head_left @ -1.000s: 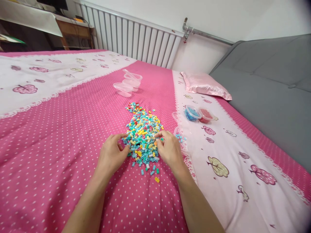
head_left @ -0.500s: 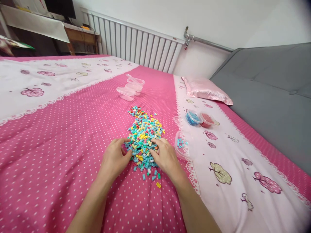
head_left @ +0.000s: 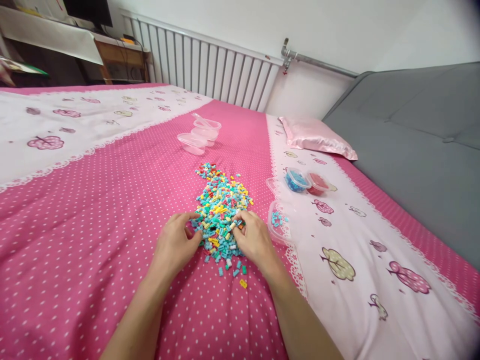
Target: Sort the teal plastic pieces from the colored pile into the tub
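R hand (head_left: 255, 237) edged right; grip near-pinched, can't tell hold. L hand (head_left: 174, 242) half-parted, nothing seen held. Blue tub (head_left: 296, 188), red tub (head_left: 317, 192) loaded; approx. all mixed pile (head_left: 221, 201) remains.

Soft, even brightness washes over the bedspread (head_left: 123, 210) and the white wall (head_left: 240, 25), its source hard to tell. Faint shadows settle in the folds (head_left: 82, 310) at lower left, while deep gloom fills the space beneath the desk (head_left: 123, 56). Pale highlights gleam on the satin pillow (head_left: 318, 137) and clear tubs (head_left: 205, 133). The small bricks (head_left: 221, 205) look slightly smeared, wide-angle distortion stretches the outer edges, and the upper right corner darkens to black
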`<state>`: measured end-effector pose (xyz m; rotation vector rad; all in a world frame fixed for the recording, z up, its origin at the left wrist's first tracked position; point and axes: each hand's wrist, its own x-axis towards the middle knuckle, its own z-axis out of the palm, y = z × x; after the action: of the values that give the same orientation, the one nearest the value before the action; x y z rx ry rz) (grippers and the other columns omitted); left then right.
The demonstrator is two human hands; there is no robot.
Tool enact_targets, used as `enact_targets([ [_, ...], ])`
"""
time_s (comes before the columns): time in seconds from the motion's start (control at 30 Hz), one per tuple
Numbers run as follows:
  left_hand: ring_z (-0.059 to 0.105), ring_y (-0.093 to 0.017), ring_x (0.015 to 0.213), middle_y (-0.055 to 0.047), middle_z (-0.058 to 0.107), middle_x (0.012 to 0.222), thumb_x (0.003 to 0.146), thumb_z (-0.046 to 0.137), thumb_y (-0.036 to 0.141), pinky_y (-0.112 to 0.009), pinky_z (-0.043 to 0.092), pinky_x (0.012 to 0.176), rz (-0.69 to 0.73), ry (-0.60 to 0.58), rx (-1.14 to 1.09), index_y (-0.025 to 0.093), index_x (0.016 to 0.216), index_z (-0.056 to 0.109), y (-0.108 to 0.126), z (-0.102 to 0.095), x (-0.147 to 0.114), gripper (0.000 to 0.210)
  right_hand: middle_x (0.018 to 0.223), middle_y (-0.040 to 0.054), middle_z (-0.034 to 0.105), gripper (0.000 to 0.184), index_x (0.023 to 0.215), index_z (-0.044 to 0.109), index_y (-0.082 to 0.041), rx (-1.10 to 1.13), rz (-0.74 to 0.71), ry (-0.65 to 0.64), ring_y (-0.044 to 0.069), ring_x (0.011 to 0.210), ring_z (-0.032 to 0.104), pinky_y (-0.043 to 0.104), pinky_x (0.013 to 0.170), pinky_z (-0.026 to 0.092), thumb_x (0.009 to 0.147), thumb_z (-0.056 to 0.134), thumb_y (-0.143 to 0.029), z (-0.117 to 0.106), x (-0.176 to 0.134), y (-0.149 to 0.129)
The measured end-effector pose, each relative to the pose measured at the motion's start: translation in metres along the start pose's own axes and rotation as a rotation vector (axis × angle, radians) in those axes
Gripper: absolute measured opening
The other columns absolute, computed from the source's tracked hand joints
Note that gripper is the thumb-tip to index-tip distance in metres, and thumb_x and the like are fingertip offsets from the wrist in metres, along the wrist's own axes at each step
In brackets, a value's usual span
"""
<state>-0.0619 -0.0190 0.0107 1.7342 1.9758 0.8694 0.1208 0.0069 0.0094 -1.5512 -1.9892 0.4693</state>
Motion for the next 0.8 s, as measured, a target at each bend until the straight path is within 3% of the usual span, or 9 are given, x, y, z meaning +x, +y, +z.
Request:
enact_targets([
  [0.17, 0.051, -0.015, 0.058, -0.003, 0.056, 0.076, 0.068, 0.05, 0.031, -0.032, 0.045, 0.066, -0.003, 0.012, 0.0, 0.016, 0.103, 0.062, 0.0, 0.0, 0.0, 0.04, 0.087, 0.0043, 0.065, 0.018, 0.09, 0.061, -0.019, 0.034, 0.002, 0.028, 0.017, 0.076, 0.059, 0.027, 0.072, 0.043, 0.078, 0.048, -0.016, 0.001, 0.002, 0.003],
  [0.3, 0.05, -0.014, 0.056, -0.003, 0.057, 0.079, 0.068, 0.049, 0.032, -0.031, 0.044, 0.065, 0.001, 0.008, -0.014, 0.015, 0.103, 0.063, 0.0, -0.001, 0.0, 0.041, 0.086, 0.0034, 0.067, 0.018, 0.094, 0.062, -0.02, 0.176, 0.096, 0.073, 0.016, 0.068, 0.062, 0.027, 0.066, 0.046, 0.079, 0.051, -0.022, -0.001, 0.004, 0.006],
  [0.43, 0.051, -0.014, 0.057, -0.004, 0.056, 0.08, 0.067, 0.05, 0.032, -0.032, 0.044, 0.066, 0.008, 0.009, -0.012, 0.014, 0.103, 0.063, -0.001, -0.001, 0.0, 0.042, 0.081, 0.0024, 0.067, 0.019, 0.091, 0.059, -0.018, 0.575, 0.193, 0.079, 0.012, 0.053, 0.06, 0.024, 0.052, 0.046, 0.077, 0.056, -0.031, -0.004, 0.008, 0.008],
  [0.53, 0.051, -0.015, 0.058, -0.004, 0.057, 0.081, 0.068, 0.05, 0.032, -0.032, 0.045, 0.067, 0.004, 0.012, -0.013, 0.014, 0.104, 0.063, -0.001, -0.001, 0.0, 0.042, 0.073, -0.0003, 0.066, 0.022, 0.089, 0.058, -0.017, 0.905, 0.279, 0.074, 0.01, 0.053, 0.06, 0.019, 0.047, 0.045, 0.074, 0.061, -0.033, -0.008, 0.009, 0.005],
  [0.67, 0.051, -0.015, 0.06, -0.003, 0.057, 0.079, 0.068, 0.051, 0.032, -0.031, 0.045, 0.068, 0.0, 0.006, -0.007, 0.017, 0.104, 0.062, -0.002, 0.0, 0.001, 0.041, 0.074, -0.0014, 0.067, 0.015, 0.086, 0.059, -0.018, 1.293, 0.442, 0.06, 0.01, 0.065, 0.066, 0.016, 0.054, 0.051, 0.071, 0.063, -0.021, -0.019, 0.008, -0.005],
  [0.8, 0.052, -0.015, 0.059, -0.002, 0.057, 0.078, 0.069, 0.05, 0.034, -0.03, 0.045, 0.066, -0.002, 0.005, 0.009, 0.017, 0.104, 0.062, -0.003, 0.0, 0.001, 0.041, 0.078, 0.0014, 0.067, 0.015, 0.079, 0.058, -0.017, 1.567, 0.568, 0.048, 0.013, 0.082, 0.068, 0.02, 0.073, 0.056, 0.07, 0.053, -0.007, -0.036, 0.008, -0.011],
])
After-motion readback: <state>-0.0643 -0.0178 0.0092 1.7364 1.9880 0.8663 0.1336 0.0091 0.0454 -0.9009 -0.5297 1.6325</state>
